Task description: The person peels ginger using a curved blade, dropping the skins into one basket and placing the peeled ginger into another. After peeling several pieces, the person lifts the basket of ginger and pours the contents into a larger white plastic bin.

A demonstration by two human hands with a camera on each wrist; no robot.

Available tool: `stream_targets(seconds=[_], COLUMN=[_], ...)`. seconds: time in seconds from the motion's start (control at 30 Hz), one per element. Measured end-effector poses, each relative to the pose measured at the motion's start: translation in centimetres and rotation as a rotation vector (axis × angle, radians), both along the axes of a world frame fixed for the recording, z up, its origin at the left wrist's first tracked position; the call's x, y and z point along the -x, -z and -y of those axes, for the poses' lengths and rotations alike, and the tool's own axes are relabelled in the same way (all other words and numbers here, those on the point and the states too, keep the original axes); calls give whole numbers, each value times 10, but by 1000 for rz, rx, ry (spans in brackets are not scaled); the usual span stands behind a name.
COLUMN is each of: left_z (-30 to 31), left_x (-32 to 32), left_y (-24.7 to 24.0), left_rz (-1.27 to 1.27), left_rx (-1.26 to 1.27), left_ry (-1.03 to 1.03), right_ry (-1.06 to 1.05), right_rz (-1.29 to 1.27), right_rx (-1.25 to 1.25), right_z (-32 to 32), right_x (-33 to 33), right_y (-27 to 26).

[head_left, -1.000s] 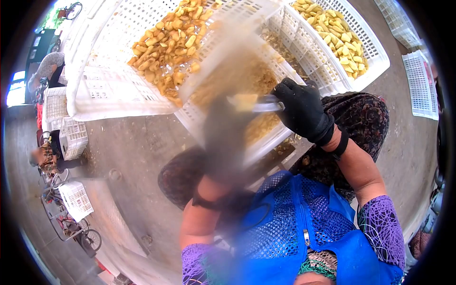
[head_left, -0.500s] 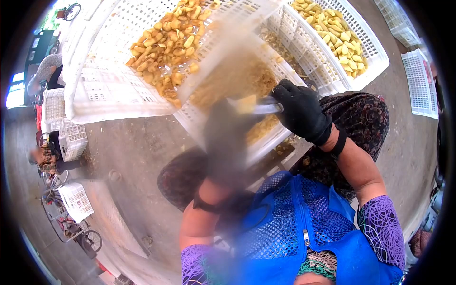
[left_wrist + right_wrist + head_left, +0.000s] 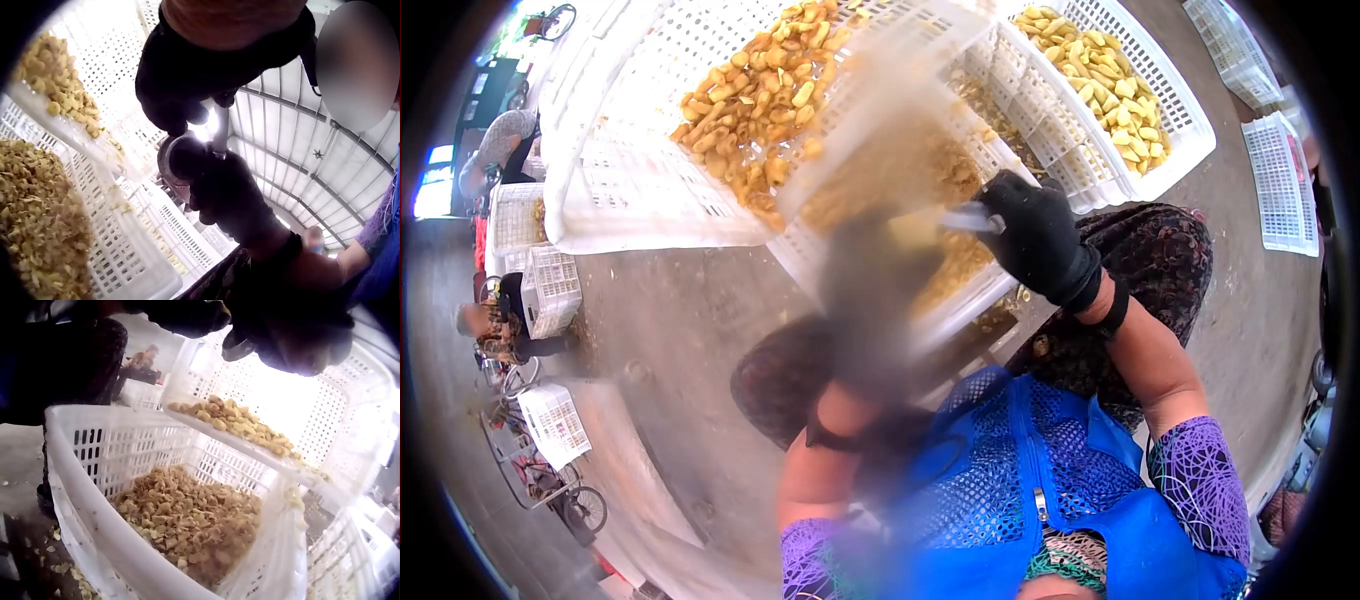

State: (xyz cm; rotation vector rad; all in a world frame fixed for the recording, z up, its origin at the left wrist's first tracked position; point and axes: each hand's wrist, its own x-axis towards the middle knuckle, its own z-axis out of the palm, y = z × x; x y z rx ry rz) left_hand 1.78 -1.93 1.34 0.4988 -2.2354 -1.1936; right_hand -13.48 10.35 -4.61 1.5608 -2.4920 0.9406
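In the head view my right hand (image 3: 1040, 240), in a black glove, grips a metal peeler (image 3: 975, 218) that points toward the left hand. A pale yellow produce piece (image 3: 913, 230) lies against the peeler's end. My left hand (image 3: 880, 270), gloved too and badly blurred, holds this piece. In the left wrist view the left hand (image 3: 206, 75) has curled fingers above the right hand (image 3: 228, 194), which is closed around the handle. Below both hands stands a white crate of peel shavings (image 3: 194, 519). Dark gloves fill the top of the right wrist view.
A tilted white crate (image 3: 640, 200) holds brownish-yellow pieces (image 3: 750, 90) at the upper left. Peeled yellow pieces (image 3: 1105, 85) fill another crate at the upper right. More crates (image 3: 1280, 185) stand at the right. People, stacked crates (image 3: 550, 290) and bicycles are at the left.
The hands stay together over the shavings crate. The produce piece and peeler have shifted slightly downward in the head view, and the peeler is more blurred. The surrounding scene shifts only a little.
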Motion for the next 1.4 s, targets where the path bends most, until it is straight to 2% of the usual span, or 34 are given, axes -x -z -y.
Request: stream_targets(seconds=[0.1,0.3,0.37,0.5,0.7,0.77,0.8,0.87,0.93,1.0,1.1,1.17,1.2,1.23,1.27,1.3,1.33,1.37,1.4], left_z=[1,-7,-4,2,-3,-13,-9,2,3,0,-4,-7,-8,-8,-8,-8,-8,-7,-5], left_x=[1,9,9,6,5,8,5,-3,-1,4,10,18,20,21,23,25,26,25,26], left_y=[1,-3,-10,-7,-11,-24,-21,-11,-8,-7,-14,-20,-17,-5,6,15,24,32,36], left_rz=[108,23,18,68,5,92,89,140,99,55,-144,-274,-281,-59,157,137,118,105,52], left_rx=[89,106,344,263,399,-164,-158,373,431,497,89,-178,-171,37,248,263,-170,-600,-455], left_ry=[13,-48,31,83,59,-258,-250,-230,-225,-195,-6,132,145,-2,-152,-137,-98,-56,96], right_ry=[-71,-22,2,28,21,135,143,152,140,97,68,-33,-34,-18,-31,-53,-105,-106,-97], right_rz=[35,-104,-152,-177,-171,-180,-58,-51,24,-9,39,35,-29,-42,172,383,535,525,405], right_rx=[62,-168,-150,-231,-168,-291,-204,-148,-78,-10,77,162,79,90,276,465,572,590,614], right_z=[-1,-3,-4,-2,5,5,6,3,3,4,6,5,2,2,4,4,2,2,1], right_x=[-6,-9,-6,0,2,12,20,22,19,11,-1,-3,-4,-5,-5,-2,4,10,15], right_y=[3,0,11,9,13,28,32,40,31,18,-1,-8,-11,-14,-17,-20,-22,-26,-30])
